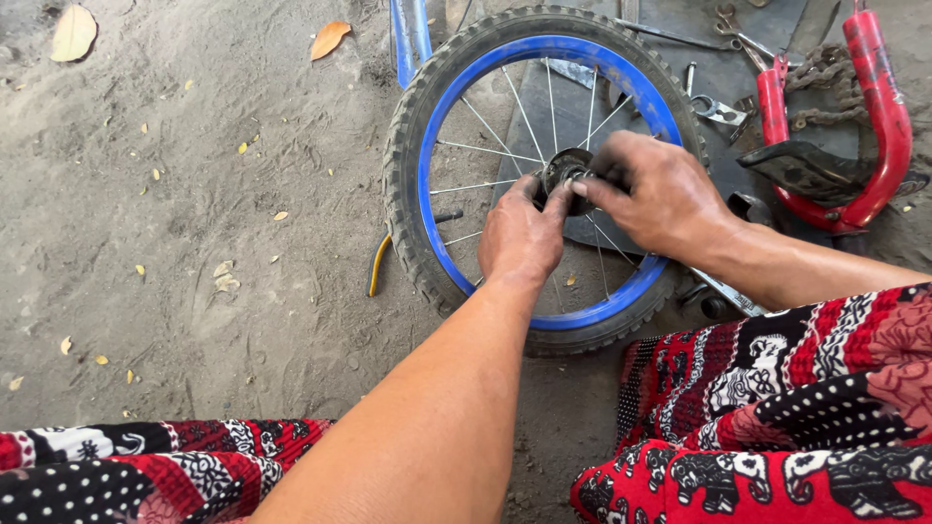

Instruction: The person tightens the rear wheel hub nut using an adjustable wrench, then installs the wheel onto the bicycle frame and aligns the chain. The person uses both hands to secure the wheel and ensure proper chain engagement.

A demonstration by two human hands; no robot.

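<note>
A small bicycle wheel (413, 165) with a blue rim, black tyre and thin spokes lies flat on sandy ground. My left hand (522, 233) grips the dark hub (566, 167) at the wheel's middle from the near side. My right hand (655, 194) pinches the same hub from the right, its fingertips on a small metal part at the top. Both hands cover most of the hub.
A red bicycle frame part (879, 107) and a black chain lie at the right on a dark mat (718, 68) with wrenches (716, 109) and pliers. A blue frame tube (410, 34) sits above the wheel. A yellow-handled tool (377, 267) lies left of the tyre. My patterned red trousers (777, 417) fill the bottom.
</note>
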